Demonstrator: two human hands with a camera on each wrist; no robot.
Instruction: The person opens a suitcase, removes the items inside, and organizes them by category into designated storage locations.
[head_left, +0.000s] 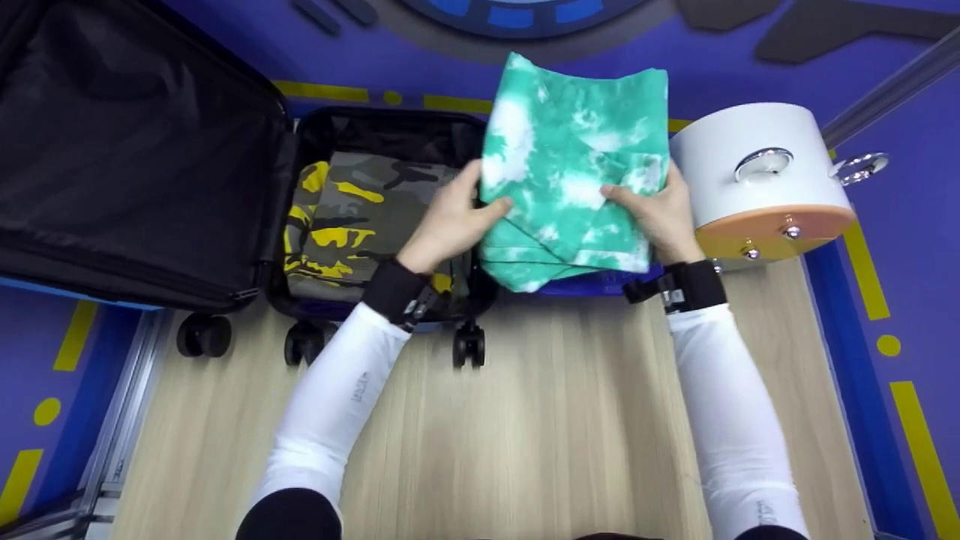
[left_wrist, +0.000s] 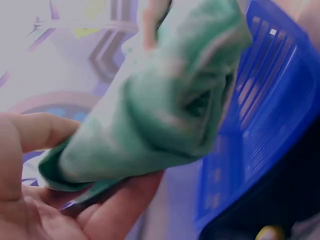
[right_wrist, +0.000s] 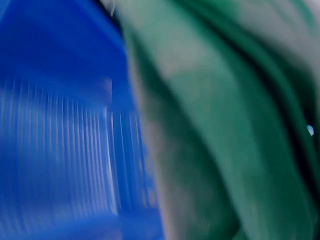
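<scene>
Both hands hold a folded green-and-white tie-dye garment [head_left: 574, 142] in the head view. My left hand [head_left: 451, 221] grips its left side, thumb on top and fingers beneath. At the right side, my right hand [head_left: 661, 216] pinches it the same way. The left wrist view shows the garment's folded edge [left_wrist: 145, 125] between thumb and fingers [left_wrist: 125, 205]. Under the garment is a blue slatted basket [left_wrist: 270, 100], mostly covered in the head view. A folded camouflage garment [head_left: 375, 202] lies in the open suitcase [head_left: 375, 120], just left of my left hand.
The suitcase's black lid [head_left: 135, 165] lies folded open at the far left. Right of the basket stands a white rounded case [head_left: 750, 150] with metal handles and an orange base. A blue patterned wall [head_left: 420, 52] rises behind; the wooden tabletop [head_left: 525, 420] stretches in front.
</scene>
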